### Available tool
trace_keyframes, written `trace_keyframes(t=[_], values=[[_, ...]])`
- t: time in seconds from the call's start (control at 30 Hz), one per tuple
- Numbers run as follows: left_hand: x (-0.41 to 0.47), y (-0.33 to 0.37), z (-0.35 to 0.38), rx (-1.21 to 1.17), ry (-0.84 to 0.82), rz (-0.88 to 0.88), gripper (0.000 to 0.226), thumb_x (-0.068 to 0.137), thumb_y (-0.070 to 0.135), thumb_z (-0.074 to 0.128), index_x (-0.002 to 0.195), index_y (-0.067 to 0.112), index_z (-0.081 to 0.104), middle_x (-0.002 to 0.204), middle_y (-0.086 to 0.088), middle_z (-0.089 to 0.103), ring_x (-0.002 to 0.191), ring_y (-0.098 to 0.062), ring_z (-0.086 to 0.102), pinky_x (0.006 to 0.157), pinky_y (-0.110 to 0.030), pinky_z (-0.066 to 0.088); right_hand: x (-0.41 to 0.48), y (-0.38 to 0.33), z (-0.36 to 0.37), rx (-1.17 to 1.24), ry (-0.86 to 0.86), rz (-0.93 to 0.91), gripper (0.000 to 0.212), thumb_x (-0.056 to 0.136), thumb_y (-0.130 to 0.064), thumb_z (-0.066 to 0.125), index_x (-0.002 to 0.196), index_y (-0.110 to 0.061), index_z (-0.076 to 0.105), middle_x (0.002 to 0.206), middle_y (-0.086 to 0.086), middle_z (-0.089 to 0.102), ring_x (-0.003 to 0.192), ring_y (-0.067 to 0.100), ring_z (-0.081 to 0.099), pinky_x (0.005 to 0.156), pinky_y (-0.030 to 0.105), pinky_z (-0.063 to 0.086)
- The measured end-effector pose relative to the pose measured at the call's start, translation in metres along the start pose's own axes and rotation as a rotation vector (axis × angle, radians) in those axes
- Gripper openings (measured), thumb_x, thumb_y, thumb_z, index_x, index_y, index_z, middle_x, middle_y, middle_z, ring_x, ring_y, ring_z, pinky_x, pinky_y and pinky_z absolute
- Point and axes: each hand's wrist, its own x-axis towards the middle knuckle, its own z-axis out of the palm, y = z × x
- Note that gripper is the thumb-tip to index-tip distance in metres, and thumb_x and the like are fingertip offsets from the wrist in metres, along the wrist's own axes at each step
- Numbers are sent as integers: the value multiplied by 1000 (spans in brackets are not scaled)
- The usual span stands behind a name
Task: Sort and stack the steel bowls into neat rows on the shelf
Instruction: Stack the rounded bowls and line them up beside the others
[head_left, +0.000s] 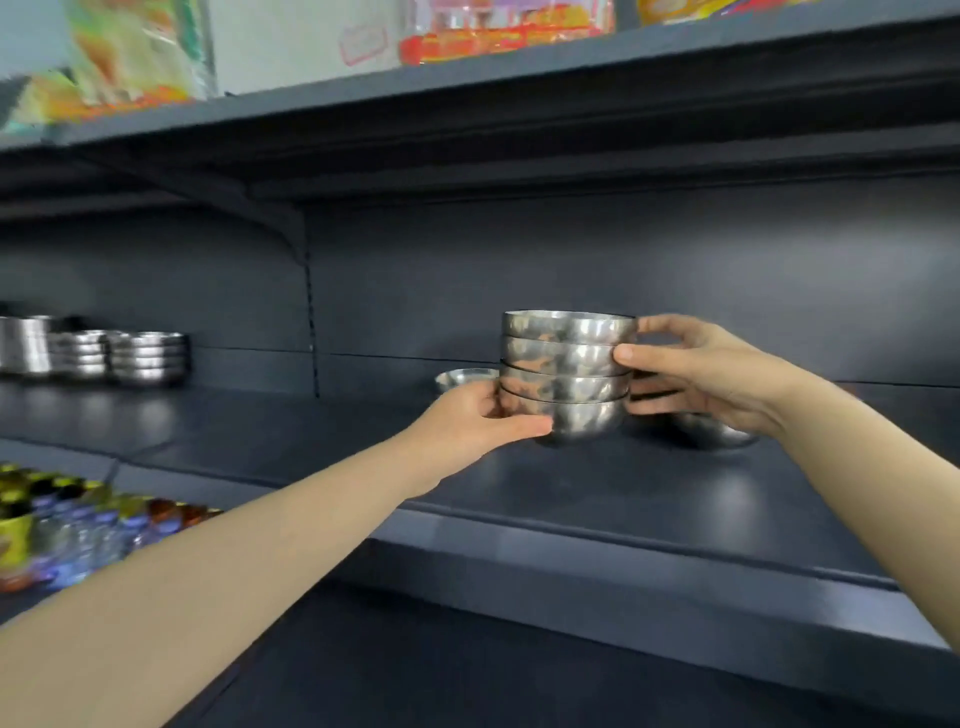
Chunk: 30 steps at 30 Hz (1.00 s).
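Step in hand: the person is steadying a nested stack of four steel bowls (566, 376) on the dark shelf (597, 499).
Left hand (475, 415): gripping the bottom bowl, thumb across its front.
Right hand (696, 371): pinching the upper bowls from the side.
Loose bowls: a single bowl (464, 378) behind the left hand, another bowl (714, 431) under the right wrist (half hidden).
Finished stacks (122, 358): sitting well apart, far left.
Next move: probably squaring the stack, letting go, then adding a loose bowl.
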Motion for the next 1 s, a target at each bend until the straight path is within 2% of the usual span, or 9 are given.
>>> trace_keyframes(t=[0.1, 0.23, 0.37, 0.47, 0.57, 0.73, 0.87, 1.0], values=[[-48, -13, -74, 49, 88, -36, 34, 81, 28, 77, 112, 21, 66, 106, 5, 74, 99, -2, 67, 87, -15, 49, 13, -9, 84, 53, -71, -13, 63, 58, -27, 79, 117, -17, 58, 94, 8, 74, 74, 21, 71, 69, 38, 61], [-103, -33, -157, 103, 187, -80, 37, 78, 32, 78, 112, 24, 66, 105, 7, 74, 98, -2, 67, 92, -21, 49, 28, -14, 181, 80, -178, -36, 68, 60, -29, 80, 123, -17, 56, 97, 8, 73, 78, 21, 71, 79, 42, 60], [-137, -55, -218, 143, 252, -127, 39, 78, 33, 78, 114, 26, 64, 106, 8, 73, 102, -5, 67, 95, -28, 52, 46, -19, 255, 98, -246, -41, 69, 60, -29, 81, 123, -16, 56, 95, 6, 75, 81, 21, 73, 84, 46, 58], [-148, -72, -256, 130, 292, -147, 38, 80, 31, 77, 115, 26, 63, 108, 5, 73, 104, -7, 66, 91, -26, 53, 68, -22, 299, 97, -285, -46, 69, 60, -30, 81, 123, -16, 57, 96, 5, 75, 85, 23, 73, 85, 46, 58], [-146, -90, -292, 125, 314, -151, 39, 80, 32, 77, 115, 25, 61, 107, 8, 73, 102, -5, 66, 87, -23, 50, 96, -18, 333, 105, -312, -55, 67, 62, -28, 80, 124, -17, 56, 96, 3, 76, 88, 23, 73, 84, 44, 58], [-117, -129, -347, 103, 301, -146, 35, 83, 24, 75, 115, 22, 61, 110, 4, 73, 103, -5, 67, 93, -22, 49, 159, 0, 373, 92, -331, -57, 71, 64, -26, 79, 129, -15, 53, 109, 12, 72, 91, 25, 73, 81, 42, 59], [-80, -159, -390, 91, 292, -158, 31, 83, 20, 75, 110, 22, 60, 100, 10, 72, 94, 2, 67, 80, -12, 48, 214, 10, 402, 67, -321, -74, 74, 60, -30, 81, 127, -18, 53, 106, 7, 74, 94, 26, 72, 83, 44, 58], [-54, -181, -430, 144, 273, -163, 31, 81, 25, 77, 109, 29, 63, 101, 12, 74, 99, 2, 66, 91, -15, 46, 255, 20, 428, 81, -300, -71, 71, 58, -31, 81, 123, -19, 54, 103, 5, 75, 93, 26, 72, 83, 45, 58]])
